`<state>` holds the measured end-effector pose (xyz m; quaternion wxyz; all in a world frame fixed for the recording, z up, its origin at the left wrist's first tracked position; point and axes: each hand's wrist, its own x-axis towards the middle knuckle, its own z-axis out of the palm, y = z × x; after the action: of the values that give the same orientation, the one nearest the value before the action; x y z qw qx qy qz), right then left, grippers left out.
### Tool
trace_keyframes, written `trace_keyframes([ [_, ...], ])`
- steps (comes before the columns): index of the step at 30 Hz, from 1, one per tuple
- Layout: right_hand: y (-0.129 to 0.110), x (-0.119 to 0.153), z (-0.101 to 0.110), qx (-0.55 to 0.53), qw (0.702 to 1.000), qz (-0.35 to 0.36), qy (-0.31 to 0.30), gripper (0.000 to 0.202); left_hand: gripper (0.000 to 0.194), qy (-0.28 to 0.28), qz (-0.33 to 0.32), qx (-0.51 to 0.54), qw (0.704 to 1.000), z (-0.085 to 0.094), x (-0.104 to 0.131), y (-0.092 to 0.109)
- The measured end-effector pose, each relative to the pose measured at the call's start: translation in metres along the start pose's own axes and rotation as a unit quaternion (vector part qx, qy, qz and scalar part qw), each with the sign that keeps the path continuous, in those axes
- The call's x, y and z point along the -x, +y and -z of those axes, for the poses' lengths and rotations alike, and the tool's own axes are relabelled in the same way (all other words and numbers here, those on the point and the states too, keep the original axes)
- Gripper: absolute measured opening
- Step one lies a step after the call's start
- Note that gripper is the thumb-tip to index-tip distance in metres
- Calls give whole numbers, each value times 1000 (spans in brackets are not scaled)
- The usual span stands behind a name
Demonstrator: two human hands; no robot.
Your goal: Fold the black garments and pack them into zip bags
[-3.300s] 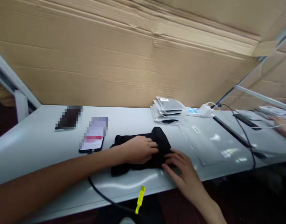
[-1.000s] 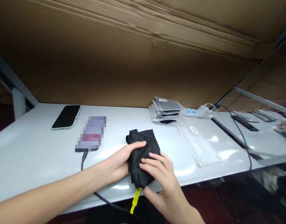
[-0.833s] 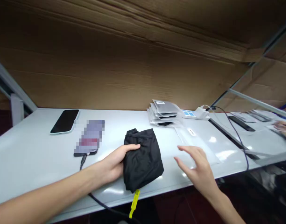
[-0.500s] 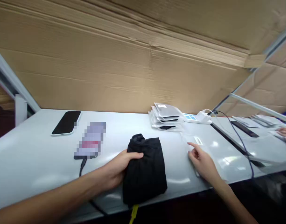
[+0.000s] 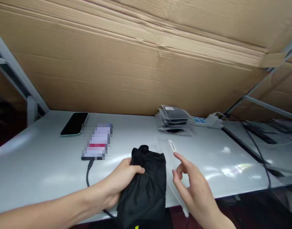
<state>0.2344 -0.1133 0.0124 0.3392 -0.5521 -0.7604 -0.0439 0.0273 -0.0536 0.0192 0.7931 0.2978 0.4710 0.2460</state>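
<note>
A folded black cloth garment (image 5: pixel 148 190), with a loose rolled bit at its top, is gripped on its left side by my left hand (image 5: pixel 123 181), thumb on top. It overhangs the table's front edge, and a bit of yellow shows at its bottom. Right beside it is a clear plastic bag (image 5: pixel 168 163) with a small white label (image 5: pixel 172 145). My right hand (image 5: pixel 195 184) has hold of the bag's right side. Its index finger and thumb are apart, the other fingers curl under, and the exact grip is partly hidden.
A stack of bagged dark items (image 5: pixel 175 119) stands against the cardboard wall (image 5: pixel 100 73). Two phones lie at left, a dark one (image 5: pixel 74 124) and a lit, cabled one (image 5: pixel 98 140). A power strip (image 5: pixel 212 121), cables and a black strip (image 5: pixel 243 146) are at right.
My right hand has moved left and towards me, bringing the clear bag beside the garment. The garment has come nearer, over the table edge, in my left hand. Another person's hand at far right has left view.
</note>
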Motion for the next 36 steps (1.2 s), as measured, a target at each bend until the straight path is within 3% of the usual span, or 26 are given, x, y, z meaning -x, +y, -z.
trace_keyframes([
  [5,-14,-2,-5,-28,997,62,-30,39,37,-53,3,-34,998,6,12,6],
  [10,-25,-7,-5,-24,996,78,-24,39,37,-96,-15,-80,992,7,12,12],
  [16,-26,-8,-8,-39,996,84,-19,40,25,-114,-224,-243,937,14,6,13],
  [18,-26,-7,-9,-46,995,82,-17,41,25,-116,-236,-240,935,15,6,11],
  [20,-27,-5,-11,-53,996,77,-14,43,24,-118,-211,-196,950,16,8,8],
  [25,-27,-2,-11,-59,995,72,27,43,30,-167,-73,6,983,12,11,2],
  [32,-26,0,-4,-34,994,99,34,41,25,-136,-59,-100,984,4,2,0],
  [36,-26,0,-4,-31,993,107,35,38,27,-186,76,-60,978,0,0,3],
])
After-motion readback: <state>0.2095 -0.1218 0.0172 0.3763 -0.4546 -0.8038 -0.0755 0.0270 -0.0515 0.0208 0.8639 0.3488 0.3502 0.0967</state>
